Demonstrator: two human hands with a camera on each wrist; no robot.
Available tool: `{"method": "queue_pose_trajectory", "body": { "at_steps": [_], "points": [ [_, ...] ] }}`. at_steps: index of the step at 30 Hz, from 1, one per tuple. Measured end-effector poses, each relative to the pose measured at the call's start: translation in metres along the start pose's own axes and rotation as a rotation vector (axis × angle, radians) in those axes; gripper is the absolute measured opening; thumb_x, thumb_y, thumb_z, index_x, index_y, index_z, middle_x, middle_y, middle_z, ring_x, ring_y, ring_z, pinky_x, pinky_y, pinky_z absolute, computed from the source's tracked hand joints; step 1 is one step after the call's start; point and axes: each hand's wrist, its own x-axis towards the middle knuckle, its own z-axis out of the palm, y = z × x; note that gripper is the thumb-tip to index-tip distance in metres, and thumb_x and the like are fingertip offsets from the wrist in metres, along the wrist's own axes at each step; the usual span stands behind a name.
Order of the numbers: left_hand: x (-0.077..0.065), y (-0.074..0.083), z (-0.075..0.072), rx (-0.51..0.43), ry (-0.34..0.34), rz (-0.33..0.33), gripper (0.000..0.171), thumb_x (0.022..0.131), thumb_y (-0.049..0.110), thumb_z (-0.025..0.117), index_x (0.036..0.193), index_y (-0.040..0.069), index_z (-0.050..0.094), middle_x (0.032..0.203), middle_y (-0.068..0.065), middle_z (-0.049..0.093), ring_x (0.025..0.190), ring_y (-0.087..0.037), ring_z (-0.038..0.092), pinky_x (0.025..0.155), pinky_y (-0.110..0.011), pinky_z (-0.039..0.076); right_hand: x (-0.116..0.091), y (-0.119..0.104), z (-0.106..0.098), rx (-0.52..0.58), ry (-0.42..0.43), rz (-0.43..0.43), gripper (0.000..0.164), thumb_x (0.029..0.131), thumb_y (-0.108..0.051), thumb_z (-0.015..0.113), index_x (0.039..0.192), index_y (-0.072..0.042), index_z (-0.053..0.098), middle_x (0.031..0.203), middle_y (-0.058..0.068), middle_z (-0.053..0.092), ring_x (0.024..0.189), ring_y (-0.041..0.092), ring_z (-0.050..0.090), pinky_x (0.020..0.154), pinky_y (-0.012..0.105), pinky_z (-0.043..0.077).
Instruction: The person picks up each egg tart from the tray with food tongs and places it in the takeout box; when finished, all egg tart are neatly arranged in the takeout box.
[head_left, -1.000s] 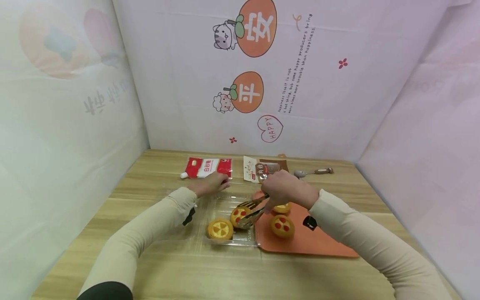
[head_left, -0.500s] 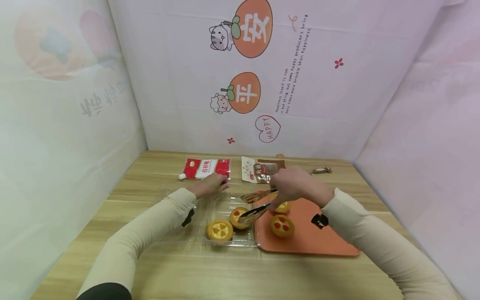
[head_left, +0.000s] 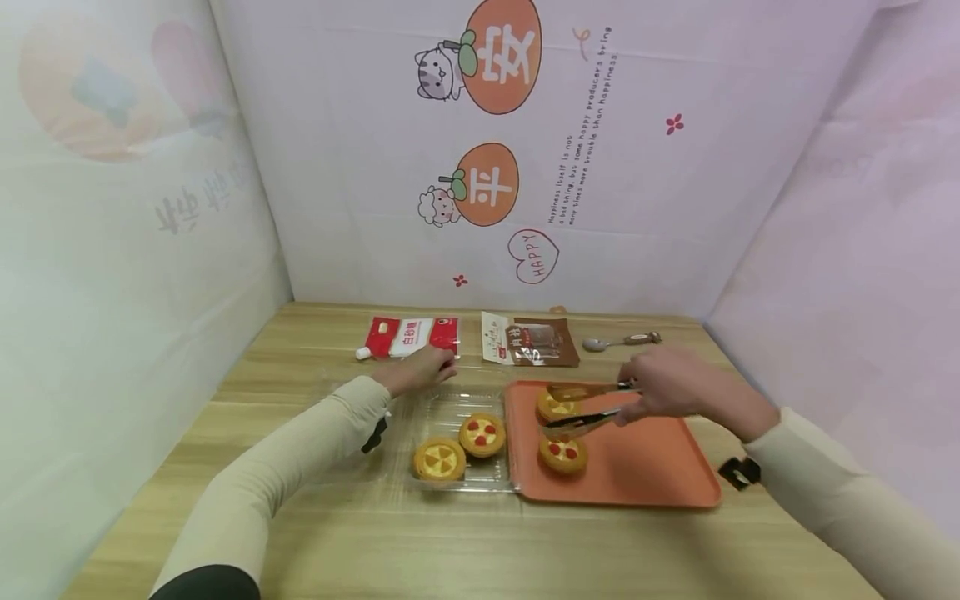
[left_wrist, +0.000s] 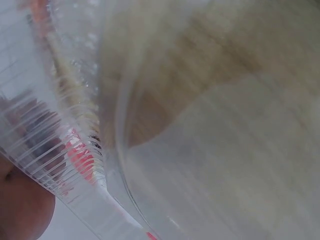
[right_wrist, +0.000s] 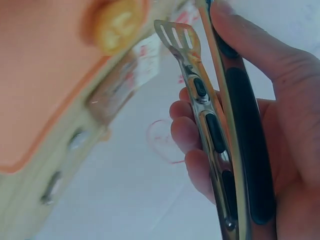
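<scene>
My right hand (head_left: 667, 383) grips metal tongs (head_left: 581, 423) with dark handle pads, their two arms apart. They hang over the orange tray (head_left: 645, 467), near a yellow-topped egg tart (head_left: 557, 406) and a red-dotted egg tart (head_left: 562, 454). Inside the clear plastic container (head_left: 491, 485) sit another red-dotted tart (head_left: 482, 436) and a yellow-patterned tart (head_left: 439, 460). My left hand (head_left: 416, 371), fingers curled, holds the container's clear lid (left_wrist: 40, 135) upright on the left side. Where its fingertips meet the plastic is hard to see.
A red and white sugar pouch (head_left: 412, 335) lies behind the left hand. Beside it is a brown and white packet (head_left: 531, 340). A spoon (head_left: 626, 341) lies at the back right. Printed cloth walls (head_left: 630, 267) stand around the wooden table (head_left: 390, 542).
The tongs have let go of the red-dotted tart, which stays in the container. My right hand has carried them right, over the tray. The left hand has hardly moved.
</scene>
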Motion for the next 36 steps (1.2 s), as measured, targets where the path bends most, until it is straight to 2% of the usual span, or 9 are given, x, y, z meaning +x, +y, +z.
{"method": "queue_pose_trajectory", "body": {
  "at_steps": [5, 10, 14, 21, 31, 36],
  "points": [
    [0.002, -0.001, 0.001, 0.014, -0.003, -0.004, 0.017, 0.095, 0.01, 0.063, 0.08, 0.005, 0.059, 0.066, 0.001, 0.051, 0.06, -0.009, 0.045, 0.057, -0.022, 0.041, -0.034, 0.012, 0.018, 0.027, 0.051, 0.026, 0.071, 0.069, -0.077, 0.065, 0.097, -0.014, 0.075, 0.087, -0.005, 0.071, 0.068, 0.008, 0.061, 0.057, 0.033, 0.05],
    [0.001, 0.003, -0.002, 0.013, -0.013, -0.045, 0.014, 0.096, 0.014, 0.063, 0.086, 0.004, 0.06, 0.07, -0.001, 0.054, 0.063, -0.012, 0.048, 0.06, -0.025, 0.044, -0.05, 0.014, 0.034, 0.046, 0.034, 0.06, 0.07, 0.068, -0.078, 0.065, 0.098, -0.015, 0.075, 0.085, -0.007, 0.07, 0.067, 0.007, 0.061, 0.054, 0.032, 0.048],
    [-0.001, 0.004, -0.002, 0.009, -0.018, -0.066, 0.014, 0.097, 0.014, 0.062, 0.088, 0.003, 0.061, 0.071, -0.002, 0.055, 0.064, -0.012, 0.049, 0.061, -0.025, 0.044, -0.049, 0.009, 0.049, 0.075, 0.015, 0.07, 0.069, 0.067, -0.077, 0.067, 0.099, -0.016, 0.074, 0.084, -0.007, 0.069, 0.066, 0.007, 0.059, 0.053, 0.031, 0.047],
    [0.0, 0.004, -0.001, 0.007, -0.025, -0.056, 0.014, 0.097, 0.013, 0.062, 0.087, 0.003, 0.06, 0.07, -0.001, 0.054, 0.063, -0.012, 0.048, 0.06, -0.023, 0.042, -0.041, 0.001, 0.07, 0.087, 0.068, 0.064, 0.051, 0.071, -0.065, 0.075, 0.092, -0.019, 0.074, 0.075, -0.014, 0.062, 0.058, 0.001, 0.05, 0.048, 0.026, 0.041],
    [0.0, 0.004, -0.004, 0.004, -0.02, -0.048, 0.015, 0.097, 0.016, 0.062, 0.089, 0.005, 0.061, 0.072, 0.0, 0.056, 0.063, -0.01, 0.05, 0.06, -0.023, 0.044, -0.04, -0.001, 0.071, 0.114, 0.07, 0.049, 0.054, 0.073, -0.071, 0.066, 0.085, -0.019, 0.069, 0.075, -0.011, 0.059, 0.057, 0.0, 0.043, 0.05, 0.024, 0.038],
    [0.0, 0.004, -0.003, 0.0, -0.031, -0.052, 0.014, 0.097, 0.014, 0.062, 0.089, 0.003, 0.061, 0.071, -0.001, 0.057, 0.063, -0.011, 0.051, 0.06, -0.023, 0.045, -0.034, 0.002, 0.055, 0.171, 0.045, 0.08, 0.059, 0.075, -0.07, 0.066, 0.092, -0.013, 0.069, 0.078, -0.009, 0.062, 0.06, 0.002, 0.048, 0.052, 0.026, 0.042]
  ]
}}
